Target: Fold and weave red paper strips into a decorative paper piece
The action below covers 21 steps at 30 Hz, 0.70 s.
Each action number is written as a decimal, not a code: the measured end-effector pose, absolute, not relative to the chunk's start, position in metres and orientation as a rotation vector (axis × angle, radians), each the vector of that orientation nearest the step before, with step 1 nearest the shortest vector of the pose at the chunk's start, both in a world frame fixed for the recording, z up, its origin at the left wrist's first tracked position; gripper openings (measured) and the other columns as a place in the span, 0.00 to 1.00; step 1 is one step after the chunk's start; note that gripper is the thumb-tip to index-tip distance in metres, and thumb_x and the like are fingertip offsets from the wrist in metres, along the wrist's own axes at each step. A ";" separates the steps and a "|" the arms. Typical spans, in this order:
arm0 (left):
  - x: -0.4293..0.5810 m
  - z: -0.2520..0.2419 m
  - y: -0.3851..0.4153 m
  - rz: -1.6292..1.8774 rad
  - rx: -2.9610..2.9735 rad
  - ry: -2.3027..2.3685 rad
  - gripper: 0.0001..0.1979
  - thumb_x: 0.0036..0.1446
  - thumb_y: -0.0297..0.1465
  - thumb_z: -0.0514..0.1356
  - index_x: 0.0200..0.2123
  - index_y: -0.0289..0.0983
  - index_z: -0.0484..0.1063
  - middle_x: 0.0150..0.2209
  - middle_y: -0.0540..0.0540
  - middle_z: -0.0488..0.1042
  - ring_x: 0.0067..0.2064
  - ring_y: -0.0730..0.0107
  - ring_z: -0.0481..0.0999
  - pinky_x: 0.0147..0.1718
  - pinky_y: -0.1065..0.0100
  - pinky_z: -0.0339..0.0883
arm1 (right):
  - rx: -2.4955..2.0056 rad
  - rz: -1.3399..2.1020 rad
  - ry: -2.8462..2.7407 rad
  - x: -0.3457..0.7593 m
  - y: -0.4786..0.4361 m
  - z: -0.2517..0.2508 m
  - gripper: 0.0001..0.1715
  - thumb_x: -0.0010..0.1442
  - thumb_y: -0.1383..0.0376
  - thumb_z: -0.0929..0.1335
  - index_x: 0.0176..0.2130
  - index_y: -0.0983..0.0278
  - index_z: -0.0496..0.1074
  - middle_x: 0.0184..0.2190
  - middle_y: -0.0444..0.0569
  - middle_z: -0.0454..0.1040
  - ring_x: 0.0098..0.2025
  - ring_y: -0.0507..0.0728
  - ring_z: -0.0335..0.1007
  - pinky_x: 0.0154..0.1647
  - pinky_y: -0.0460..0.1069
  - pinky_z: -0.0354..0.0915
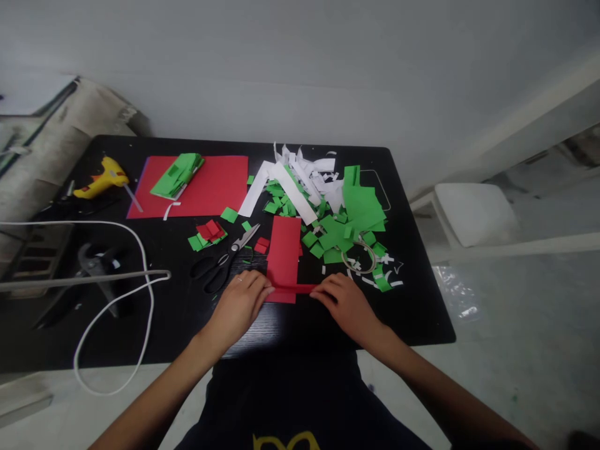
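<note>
A narrow red paper sheet [284,250] lies on the black table [422,312] in front of me. A thin red paper strip [295,289] runs across the sheet's near end. My left hand [241,303] pinches the strip's left end, fingers pressed together. My right hand [344,303] pinches the right end of the same strip. Black-handled scissors [225,259] lie just left of the sheet, apart from both hands.
A large red sheet [210,184] with folded green paper [178,175] lies at the back left, next to a yellow glue gun [100,178]. Green and white scraps [328,200] pile at the back right. A white cable [140,275] loops on the left. A white stool [473,212] stands right.
</note>
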<state>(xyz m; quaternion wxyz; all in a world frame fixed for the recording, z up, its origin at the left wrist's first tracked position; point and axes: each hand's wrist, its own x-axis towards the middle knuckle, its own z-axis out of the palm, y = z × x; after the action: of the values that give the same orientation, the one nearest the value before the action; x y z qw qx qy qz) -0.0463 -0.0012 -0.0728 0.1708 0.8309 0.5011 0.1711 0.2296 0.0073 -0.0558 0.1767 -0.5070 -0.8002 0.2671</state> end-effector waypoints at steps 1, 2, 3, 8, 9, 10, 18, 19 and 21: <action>-0.047 -0.073 0.000 0.489 2.351 1.418 0.12 0.75 0.33 0.52 0.41 0.36 0.73 0.39 0.44 0.77 0.41 0.58 0.74 0.44 0.57 0.69 | -1.447 0.782 -2.265 0.233 0.008 -0.055 0.09 0.71 0.66 0.71 0.38 0.60 0.82 0.37 0.48 0.81 0.41 0.59 0.77 0.44 0.55 0.71; -0.047 -0.072 0.000 0.492 2.338 1.413 0.12 0.75 0.34 0.52 0.41 0.36 0.73 0.39 0.44 0.76 0.41 0.58 0.74 0.44 0.57 0.69 | -1.466 0.802 -2.265 0.235 0.010 -0.053 0.09 0.71 0.66 0.71 0.38 0.60 0.82 0.37 0.47 0.82 0.41 0.59 0.78 0.44 0.55 0.71; -0.047 -0.072 0.000 0.499 2.320 1.410 0.12 0.75 0.34 0.52 0.41 0.37 0.73 0.39 0.44 0.76 0.41 0.59 0.74 0.44 0.57 0.69 | -1.489 0.821 -2.268 0.237 0.011 -0.052 0.08 0.70 0.66 0.72 0.38 0.60 0.82 0.37 0.47 0.82 0.41 0.59 0.78 0.44 0.55 0.71; -0.047 -0.069 0.002 0.567 2.192 1.417 0.10 0.74 0.34 0.55 0.40 0.38 0.74 0.39 0.45 0.76 0.41 0.60 0.75 0.44 0.58 0.70 | -1.648 0.844 -2.230 0.237 0.015 -0.049 0.01 0.67 0.66 0.74 0.41 0.61 0.79 0.34 0.46 0.81 0.38 0.59 0.78 0.42 0.54 0.71; -0.047 -0.069 0.002 0.588 2.166 1.417 0.09 0.73 0.33 0.56 0.40 0.38 0.74 0.39 0.46 0.76 0.41 0.60 0.75 0.44 0.59 0.71 | -1.670 0.842 -2.224 0.236 0.016 -0.048 0.04 0.66 0.66 0.75 0.43 0.61 0.78 0.33 0.45 0.80 0.38 0.59 0.78 0.41 0.54 0.71; -0.047 -0.069 0.002 0.609 2.144 1.416 0.08 0.73 0.33 0.57 0.40 0.38 0.74 0.39 0.46 0.75 0.41 0.61 0.76 0.44 0.59 0.71 | -1.682 0.840 -2.223 0.235 0.016 -0.048 0.05 0.66 0.66 0.75 0.44 0.61 0.77 0.33 0.45 0.80 0.37 0.59 0.78 0.41 0.54 0.71; -0.047 -0.055 -0.005 0.588 2.183 1.388 0.11 0.70 0.37 0.61 0.52 0.40 0.71 0.51 0.41 0.75 0.53 0.54 0.75 0.53 0.52 0.70 | -1.523 0.772 -2.290 0.235 0.011 -0.049 0.12 0.61 0.76 0.74 0.42 0.61 0.75 0.45 0.52 0.74 0.48 0.62 0.76 0.48 0.58 0.76; -0.045 -0.052 -0.005 0.553 2.209 1.398 0.14 0.68 0.38 0.63 0.54 0.40 0.71 0.53 0.40 0.75 0.54 0.52 0.74 0.53 0.50 0.70 | -1.503 0.771 -2.297 0.235 0.011 -0.050 0.13 0.61 0.78 0.73 0.40 0.61 0.75 0.44 0.51 0.74 0.48 0.62 0.75 0.49 0.59 0.76; -0.038 -0.044 -0.003 0.505 2.259 1.366 0.19 0.66 0.40 0.66 0.56 0.39 0.69 0.55 0.39 0.74 0.55 0.49 0.74 0.55 0.47 0.69 | -1.452 0.783 -2.309 0.234 0.011 -0.050 0.13 0.61 0.80 0.72 0.38 0.62 0.74 0.44 0.52 0.75 0.48 0.63 0.75 0.50 0.60 0.76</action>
<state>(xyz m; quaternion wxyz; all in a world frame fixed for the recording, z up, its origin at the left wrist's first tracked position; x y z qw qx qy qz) -0.0376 -0.0035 -0.0439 0.2251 0.8189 0.4953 0.1829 0.2338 0.0105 -0.0504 0.1512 -0.5058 -0.8043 0.2727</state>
